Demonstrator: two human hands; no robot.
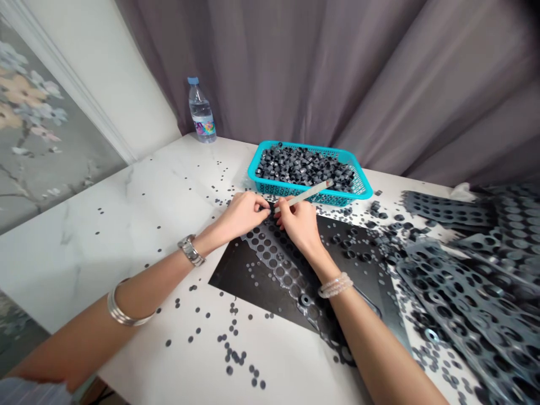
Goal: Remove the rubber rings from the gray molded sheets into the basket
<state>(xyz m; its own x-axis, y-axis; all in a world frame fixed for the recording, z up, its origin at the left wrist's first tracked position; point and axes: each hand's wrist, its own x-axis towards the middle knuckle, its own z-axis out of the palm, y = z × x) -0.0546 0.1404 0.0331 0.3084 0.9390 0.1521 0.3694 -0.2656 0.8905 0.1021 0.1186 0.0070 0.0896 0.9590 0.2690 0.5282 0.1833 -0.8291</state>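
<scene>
My right hand (298, 222) is closed around a slim white stick (310, 192) with a brownish upper end, slanting up to the right. Its lower end is hidden by my fingers. Close beside it, my left hand (250, 214) has thumb and fingers pinched together at the far end of a perforated black rubber sheet (274, 259). Whatever is between those fingertips is too small and dark to make out. The sheet, with rows of round holes, lies on a flat black mat (253, 286). One loose black ring (305, 300) rests on the sheet.
Behind my hands stands a turquoise basket (304, 194) full of small black rings. A water bottle (203, 115) stands at the back left. Several punched rubber sheets (447, 281) pile up on the right. Small black discs (234, 355) are scattered over the white table (105, 236).
</scene>
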